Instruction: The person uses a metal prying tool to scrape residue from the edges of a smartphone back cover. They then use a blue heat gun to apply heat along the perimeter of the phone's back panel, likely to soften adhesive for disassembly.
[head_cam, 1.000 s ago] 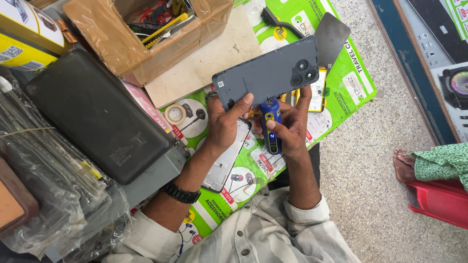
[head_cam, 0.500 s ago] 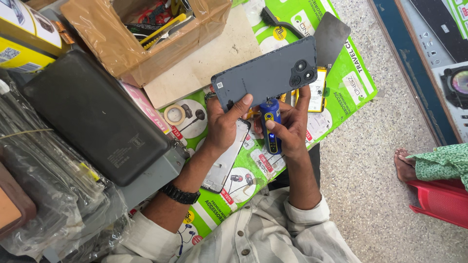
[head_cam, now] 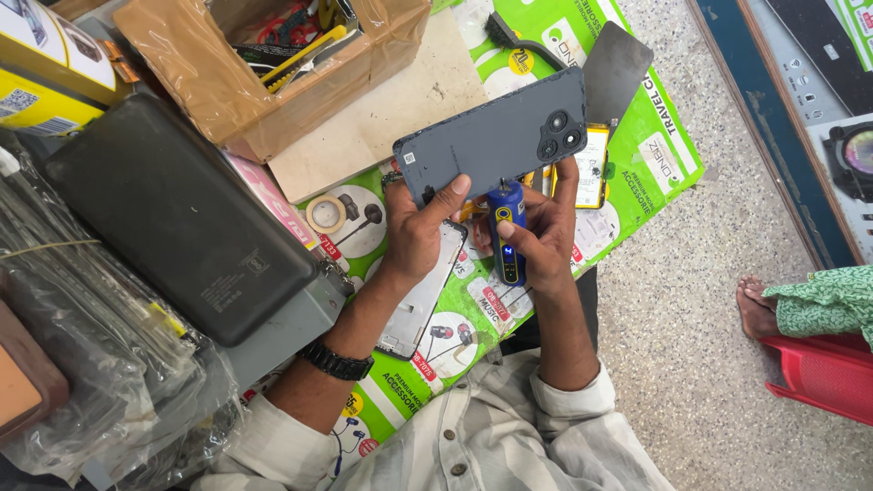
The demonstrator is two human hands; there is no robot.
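Left hand point(head_cam: 420, 238) grips the grey phone back point(head_cam: 496, 138); right hand point(head_cam: 544, 238), at 3 o'clock, clamps a blue tool point(head_cam: 507, 232).

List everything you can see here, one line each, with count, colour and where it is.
phone: one, dark grey, back facing up, held over the mat
tool: one, blue, pen-shaped, upright under the phone
mat: one, green, printed, under the hands
screen frame: one, silver and black, on the mat under the left wrist
tape roll: one, beige, on the mat
box: one, brown cardboard, top, holding tools
brush: one, black, top of the mat
case: one, black, left
foot: another person's, right edge
left hand: grips the phone's lower edge
right hand: holds the tool
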